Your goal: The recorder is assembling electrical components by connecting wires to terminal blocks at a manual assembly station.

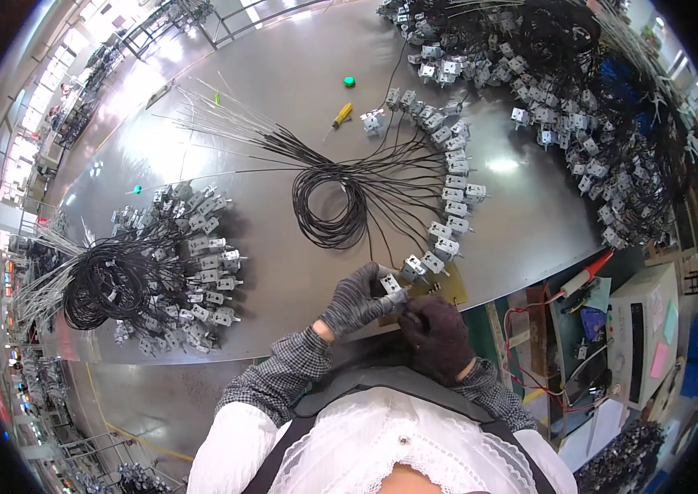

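In a grey striped glove, my left hand [359,298] is closed around a small white-and-metal thermostat [391,285] at the table's near edge. My right hand [436,333], in a dark maroon glove, is curled just right of that thermostat; what its fingers hold, if anything, is hidden. Beneath and beyond the hands lies a yellowish board [453,286]. From a coil of black-sleeved tubes [331,206] in the middle of the table, thin leads fan out to a curved row of like thermostats [455,194]. The coil's silvery tube ends [230,115] spread to the far left.
A second coiled bundle of thermostats [209,265] lies left, and a large heap [559,115] fills the far right. Beyond the coil are a yellow-handled screwdriver [342,114], a green cap [349,81] and a loose thermostat [372,123]. A boxy instrument [644,333] with red leads stands right.
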A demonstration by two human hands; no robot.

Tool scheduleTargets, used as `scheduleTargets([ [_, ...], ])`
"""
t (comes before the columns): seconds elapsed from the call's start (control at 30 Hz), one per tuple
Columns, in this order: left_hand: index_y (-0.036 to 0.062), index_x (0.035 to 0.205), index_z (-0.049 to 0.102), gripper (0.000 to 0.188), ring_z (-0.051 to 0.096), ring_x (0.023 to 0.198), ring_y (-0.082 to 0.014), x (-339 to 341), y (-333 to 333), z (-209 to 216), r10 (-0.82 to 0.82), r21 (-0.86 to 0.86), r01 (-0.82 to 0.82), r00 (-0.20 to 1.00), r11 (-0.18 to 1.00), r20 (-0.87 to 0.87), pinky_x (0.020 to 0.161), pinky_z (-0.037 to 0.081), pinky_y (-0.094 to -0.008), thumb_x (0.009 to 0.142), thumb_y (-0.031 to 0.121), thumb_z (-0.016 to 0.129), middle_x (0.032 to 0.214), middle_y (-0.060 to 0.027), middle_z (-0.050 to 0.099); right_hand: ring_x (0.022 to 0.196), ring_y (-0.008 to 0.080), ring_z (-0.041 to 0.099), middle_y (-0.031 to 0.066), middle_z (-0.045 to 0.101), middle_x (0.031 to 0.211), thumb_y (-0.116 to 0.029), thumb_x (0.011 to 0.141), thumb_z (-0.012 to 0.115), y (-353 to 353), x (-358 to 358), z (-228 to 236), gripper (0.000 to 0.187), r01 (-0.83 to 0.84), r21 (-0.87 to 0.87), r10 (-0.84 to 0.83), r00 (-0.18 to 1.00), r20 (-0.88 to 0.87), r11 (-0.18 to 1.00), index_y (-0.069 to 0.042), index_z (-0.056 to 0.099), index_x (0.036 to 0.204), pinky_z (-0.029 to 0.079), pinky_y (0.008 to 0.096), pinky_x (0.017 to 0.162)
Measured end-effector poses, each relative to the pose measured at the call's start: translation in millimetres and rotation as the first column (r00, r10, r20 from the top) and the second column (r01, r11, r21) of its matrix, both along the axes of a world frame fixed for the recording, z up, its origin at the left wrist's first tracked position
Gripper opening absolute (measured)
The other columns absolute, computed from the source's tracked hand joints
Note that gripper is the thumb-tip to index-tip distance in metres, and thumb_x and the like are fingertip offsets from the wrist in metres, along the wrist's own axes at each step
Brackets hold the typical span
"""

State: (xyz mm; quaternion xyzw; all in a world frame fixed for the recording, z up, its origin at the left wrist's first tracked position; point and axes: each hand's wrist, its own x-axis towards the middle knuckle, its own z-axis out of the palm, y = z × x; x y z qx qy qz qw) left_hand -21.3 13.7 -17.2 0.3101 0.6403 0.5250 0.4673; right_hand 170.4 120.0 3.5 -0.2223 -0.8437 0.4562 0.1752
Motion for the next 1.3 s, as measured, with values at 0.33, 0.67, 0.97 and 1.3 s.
scheduleTargets([
  [0.33, 0.0015, 0.131, 0.065, 0.045, 0.069, 0.095, -0.0118, 2, 1, 14, -0.154, -0.101, 0.134, 0.963, 0.986, -0.222, 0.087, 0.059, -0.0303, 0.094, 0.02, 0.084, 0.105, -0.005, 0.071, 0.095, 0.033, 0.071, 0.019, 0.071, 0.104, -0.019, 0.101, 0.069, -24, 15, -28, 0.031, 0.068, -0.511, -0.059, 0.998, 0.034, 0.857, 0.0, 0.061, 0.124, 0.055, 0.0456, 0.083],
  [0.67, 0.0018, 0.127, 0.066, 0.047, 0.069, 0.093, -0.0163, 8, 4, 13, -0.103, -0.097, 0.069, 0.905, 0.993, -0.412, 0.084, 0.059, -0.0326, 0.091, 0.024, 0.086, 0.105, -0.0104, 0.069, 0.11, 0.0373, 0.067, 0.0262, 0.064, 0.121, -0.023, 0.105, 0.063, -14, 16, -36, 0.029, -0.111, -0.327, 0.095, 0.993, -0.065, 0.938, 0.0, 0.061, 0.121, 0.054, 0.0485, 0.089],
  [0.97, 0.001, 0.12, 0.067, 0.047, 0.071, 0.087, -0.018, 16, 4, -3, 0.014, 0.085, 0.022, 0.916, 0.996, -0.401, 0.079, 0.06, -0.0338, 0.084, 0.02, 0.09, 0.097, -0.01, 0.07, 0.094, 0.0364, 0.065, 0.02, 0.063, 0.102, -0.023, 0.105, 0.06, -28, 20, -37, 0.025, 0.024, -0.025, -0.026, 0.996, -0.087, 0.999, -0.001, 0.058, 0.115, 0.053, 0.0479, 0.084],
  [1.3, 0.0008, 0.137, 0.052, 0.042, 0.063, 0.087, -0.0129, 41, 11, 32, 0.098, 0.16, -0.154, 0.945, 0.975, 0.313, 0.076, 0.056, -0.0296, 0.1, 0.006, 0.07, 0.103, -0.0057, 0.068, 0.076, 0.0185, 0.062, 0.0069, 0.067, 0.092, -0.034, 0.105, 0.064, -24, 16, -61, 0.03, -0.46, -0.689, -0.332, 0.886, -0.322, -0.559, -0.007, 0.066, 0.118, 0.056, 0.0385, 0.075],
])
